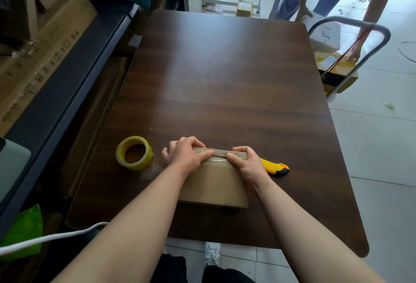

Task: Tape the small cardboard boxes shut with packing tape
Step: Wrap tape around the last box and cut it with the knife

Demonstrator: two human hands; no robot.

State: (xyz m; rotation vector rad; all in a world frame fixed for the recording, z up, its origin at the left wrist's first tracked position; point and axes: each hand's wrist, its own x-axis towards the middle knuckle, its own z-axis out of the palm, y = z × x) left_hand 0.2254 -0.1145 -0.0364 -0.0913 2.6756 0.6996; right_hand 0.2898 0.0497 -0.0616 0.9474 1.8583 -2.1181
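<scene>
Head view: a dark wooden table (225, 80) is seen from above, and the cardboard box (213, 183) is set on it near the front edge, directly ahead of the person. The box is gripped at its far upper edge by both hands. The left hand (189, 154) is clamped on the left end, with its fingers curled over the far side and its thumb laid along the top. The right hand (245, 163) is clamped on the right end in the same way. The two thumbs are pointed at each other but kept just apart, and a short dark stretch of the seam (219, 153) is left showing between them.

The long axis of that seam is laid left to right, across the line of the forearms. Any strip would therefore be judged to run sideways, from one hand to the other. Whether tape is already down on the flaps cannot be told with certainty, though a glossy band is seen under the thumbs.

The yellow tape roll (134, 153) is lying flat to the left of the box, near the left hand but not touching it, so it is judged to be that hand's reach. The yellow utility knife (275, 167) is lying just beside the right hand, with its near end hidden behind it.
</scene>
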